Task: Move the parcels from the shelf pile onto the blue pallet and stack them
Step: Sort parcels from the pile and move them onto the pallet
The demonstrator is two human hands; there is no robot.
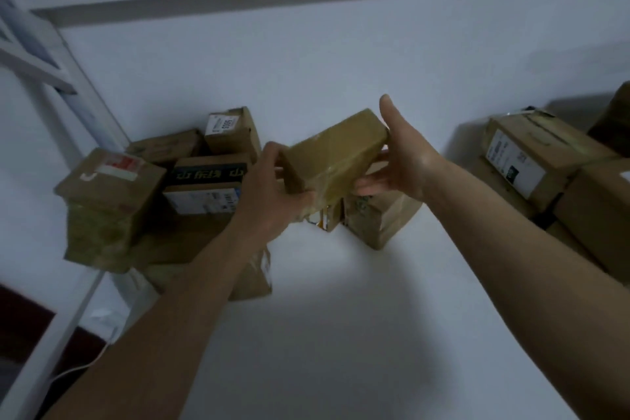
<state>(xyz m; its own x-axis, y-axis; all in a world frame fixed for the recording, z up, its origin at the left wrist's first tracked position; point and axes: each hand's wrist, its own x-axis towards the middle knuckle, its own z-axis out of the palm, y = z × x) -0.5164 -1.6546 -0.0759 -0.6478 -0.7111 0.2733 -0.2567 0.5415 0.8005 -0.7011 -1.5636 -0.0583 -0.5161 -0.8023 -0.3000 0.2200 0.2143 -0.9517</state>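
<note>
The white shelf fills most of the view, and much of the job looks left to do, since it carries plenty of parcels and the blue pallet is nowhere in sight, so how many are stacked there cannot be told. At 9 o'clock sits the biggest heap, the left pile, with a red-labelled carton tilted at its outer edge, a black-banded box behind it and a white-labelled box against the wall. At 3 o'clock a second group, the right pile, reaches to the frame edge. Near the centre, a brown box rests on the shelf beneath the hands. Above it, at about 12 o'clock from centre, a small tape-wrapped parcel is lifted clear of the shelf and tilted. The left hand has its grip curled around the parcel's near end; the right hand supports the far end with straight fingers beneath and the thumb raised. This looks like the pick-up step, with carrying and stacking not yet done.
</note>
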